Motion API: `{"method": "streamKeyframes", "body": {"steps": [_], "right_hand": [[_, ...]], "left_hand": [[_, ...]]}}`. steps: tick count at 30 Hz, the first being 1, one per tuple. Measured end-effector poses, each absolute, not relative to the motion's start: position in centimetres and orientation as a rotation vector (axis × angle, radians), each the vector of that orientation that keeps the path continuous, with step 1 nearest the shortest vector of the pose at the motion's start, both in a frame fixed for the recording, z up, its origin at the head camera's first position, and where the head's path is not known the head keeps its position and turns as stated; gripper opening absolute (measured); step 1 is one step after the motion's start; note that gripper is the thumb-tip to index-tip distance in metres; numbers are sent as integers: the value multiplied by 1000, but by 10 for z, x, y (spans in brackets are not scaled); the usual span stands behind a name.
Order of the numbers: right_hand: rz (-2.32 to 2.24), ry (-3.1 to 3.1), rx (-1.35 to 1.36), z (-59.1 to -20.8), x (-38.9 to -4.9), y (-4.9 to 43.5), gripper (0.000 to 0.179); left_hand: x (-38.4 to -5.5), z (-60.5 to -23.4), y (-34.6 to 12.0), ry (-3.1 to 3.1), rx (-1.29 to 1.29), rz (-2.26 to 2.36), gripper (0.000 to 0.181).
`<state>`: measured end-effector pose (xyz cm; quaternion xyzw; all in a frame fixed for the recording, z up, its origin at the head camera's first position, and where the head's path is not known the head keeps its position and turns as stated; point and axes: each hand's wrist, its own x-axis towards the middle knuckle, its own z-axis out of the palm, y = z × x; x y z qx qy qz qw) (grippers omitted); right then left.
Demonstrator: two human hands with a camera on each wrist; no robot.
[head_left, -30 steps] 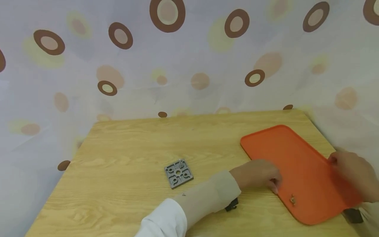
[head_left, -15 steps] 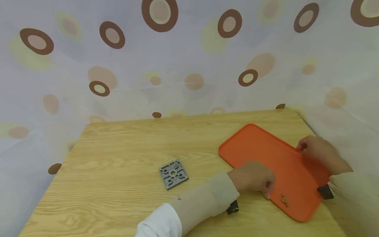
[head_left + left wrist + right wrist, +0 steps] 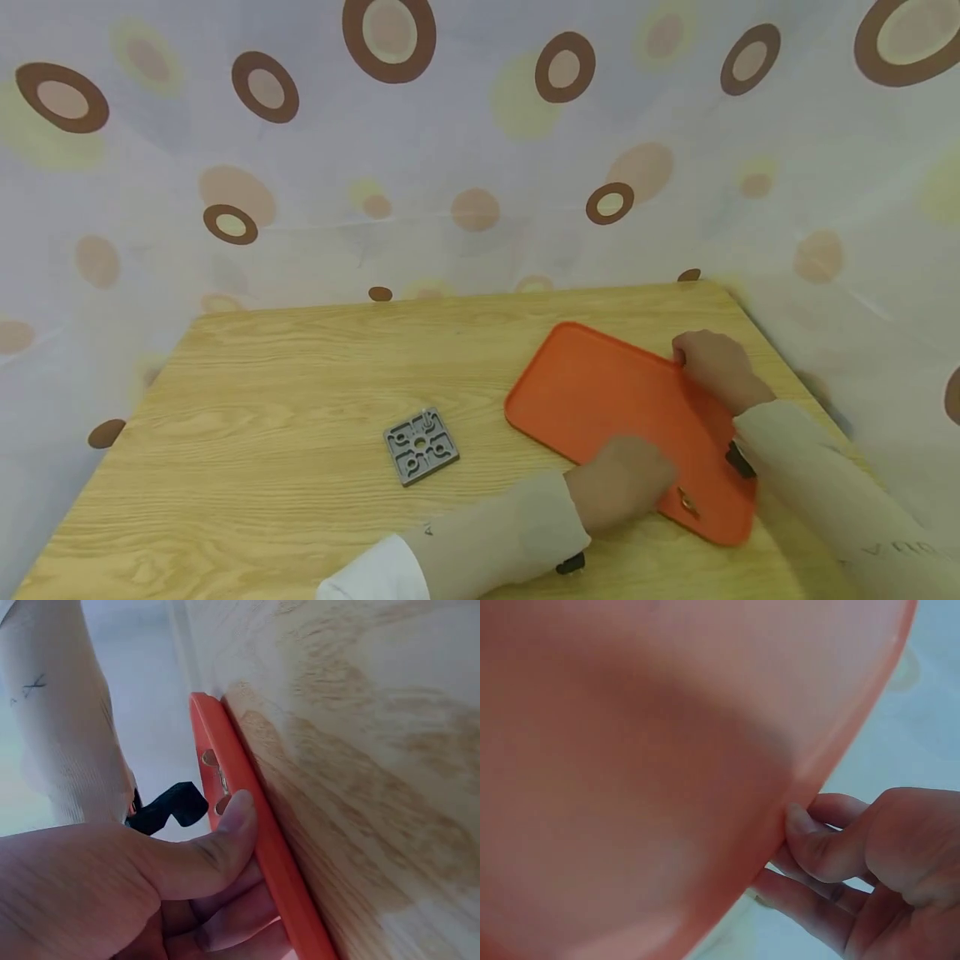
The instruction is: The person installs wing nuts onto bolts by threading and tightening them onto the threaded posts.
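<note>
A person grips an orange tray (image 3: 600, 396) by two opposite edges at the right side of a wood-grained surface (image 3: 277, 392). The left hand (image 3: 624, 483) pinches the near rim, its thumb laid over the edge and fingers bent against the outer side, as the left wrist view shows. The right hand (image 3: 716, 365) pinches the far rim between thumb and fingers. Whether the tray rests on the surface or is lifted slightly, the pictures do not settle.

In the tray, close to the near rim and just beside the left hand, lies a small brass-coloured metal piece (image 3: 687, 502); its exact form is too small to make out. A gray square plate (image 3: 429, 439) lies flat on the surface, near the tray's left end and apart from it.

Handling the tray well would likely mean both hands working at one height and one pace, since a tilt could send the loose metal sliding over the low rim. A firm pinch with the left thumb clear of the metal seems wise, as does leaving a gap between the tray's corner and the plate.
</note>
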<state>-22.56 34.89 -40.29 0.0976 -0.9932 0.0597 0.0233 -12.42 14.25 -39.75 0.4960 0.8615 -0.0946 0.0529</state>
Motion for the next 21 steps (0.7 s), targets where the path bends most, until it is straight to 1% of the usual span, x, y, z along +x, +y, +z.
{"method": "streamKeyframes", "body": {"steps": [3,6,9,12,15,21], "right_hand": [[135,-3054,349,-405,-236,338,33],[108,-3030,413,-407,-243,328,34],[114,-3014,471,-410,-250,316,37],[124,-2998,499,-412,-260,304,39],[106,-2986,523,-414,-275,294,41],[28,-2915,606,-412,-300,273,36]], "left_hand": [[-127,-398,137,2629,1471,-218,11],[-129,-403,133,2674,1442,-188,17],[-130,-407,123,2717,1451,-177,19],[-132,-406,114,2747,1429,-201,18],[-137,-405,108,2803,1404,-267,22],[-151,-407,101,2899,1361,-331,22]]}}
